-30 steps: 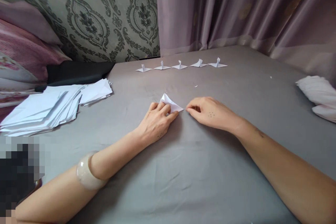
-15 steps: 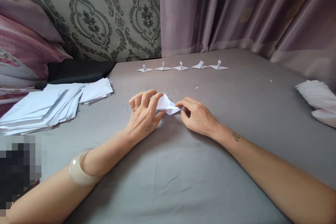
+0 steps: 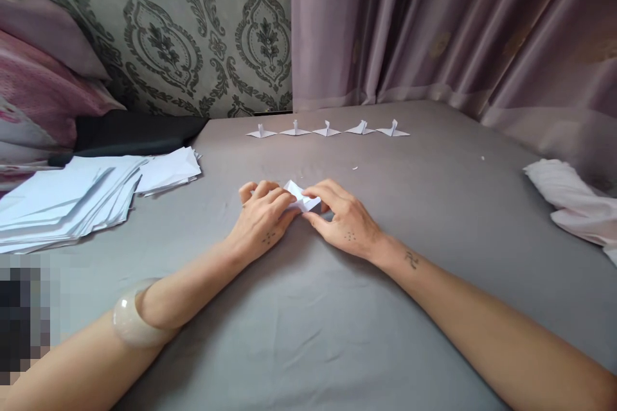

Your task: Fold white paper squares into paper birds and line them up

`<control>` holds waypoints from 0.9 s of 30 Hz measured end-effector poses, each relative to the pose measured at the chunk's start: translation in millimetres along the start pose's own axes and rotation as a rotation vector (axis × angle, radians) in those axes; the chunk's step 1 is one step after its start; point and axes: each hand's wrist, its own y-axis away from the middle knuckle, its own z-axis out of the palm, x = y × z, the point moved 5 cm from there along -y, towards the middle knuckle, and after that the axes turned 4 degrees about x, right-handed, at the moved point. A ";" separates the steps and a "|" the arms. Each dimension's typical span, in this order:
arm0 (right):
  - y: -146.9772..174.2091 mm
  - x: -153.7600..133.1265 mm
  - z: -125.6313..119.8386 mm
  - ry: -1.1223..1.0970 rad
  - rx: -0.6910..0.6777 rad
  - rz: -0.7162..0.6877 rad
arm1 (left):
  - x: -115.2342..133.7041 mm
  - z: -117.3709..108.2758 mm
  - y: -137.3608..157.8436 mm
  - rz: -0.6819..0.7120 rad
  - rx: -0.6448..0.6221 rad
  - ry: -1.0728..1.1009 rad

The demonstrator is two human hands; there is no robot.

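A small folded white paper (image 3: 311, 204) sits between my two hands, just above the grey cloth surface. My left hand (image 3: 264, 209) pinches its left side between thumb and fingers; a pale bangle (image 3: 137, 314) circles that wrist. On the other side, my right hand (image 3: 344, 213) grips the right part, thumb at the near edge and fingers over the top. One pointed flap stands up at the far side of the paper. My fingers cover much of both its ends.
Several folded paper cranes (image 3: 328, 130) stand in a row toward the back. Stacked white paper sheets (image 3: 62, 199) lie at the left, beside a black cloth (image 3: 139, 131). Crumpled pale fabric (image 3: 563, 189) is at the right. A purple curtain (image 3: 409, 26) hangs behind.
My right hand has moved left, closer to my left hand, and its fingers now reach over the paper. The paper's right point has been folded in or covered. The view has shifted slightly.
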 end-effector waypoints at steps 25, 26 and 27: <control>15.1 11.4 -6.2 0.441 -0.206 -0.075 | 21.6 -4.7 7.4 0.195 -0.082 -0.044; 15.0 12.9 -6.5 0.413 -0.210 -0.045 | 21.6 -5.0 7.3 0.182 -0.086 -0.028; 14.7 14.5 -6.8 0.384 -0.210 -0.014 | 21.4 -5.2 7.0 0.164 -0.091 -0.015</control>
